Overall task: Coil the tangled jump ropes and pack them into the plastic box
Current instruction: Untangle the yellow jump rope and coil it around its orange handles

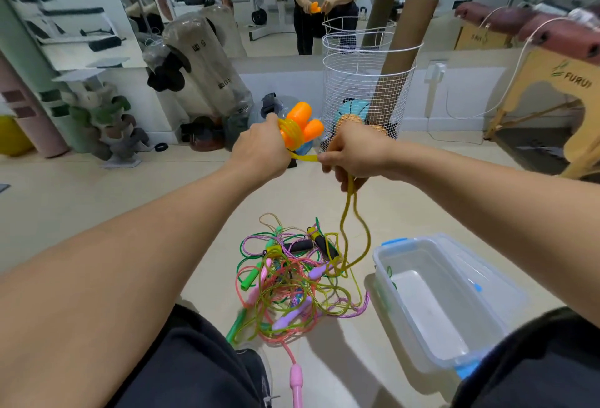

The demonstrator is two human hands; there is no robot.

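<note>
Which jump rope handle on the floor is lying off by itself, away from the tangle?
The pink handle, nearest the camera, trailing out on its cord; the rest sit within the pile.

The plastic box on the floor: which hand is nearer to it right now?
Right. The right hand holds the yellow rope up above the plastic box and a little to its left; the left hand, gripping the orange handles, is further left.

The word "FURUI" stands in dark letters, beside a small green leaf mark, on the wooden frame [571, 83] at far right. Small dark markings show on the clear plastic wrap of the punching bag [207, 63] at far left, too blurred to read.
</note>
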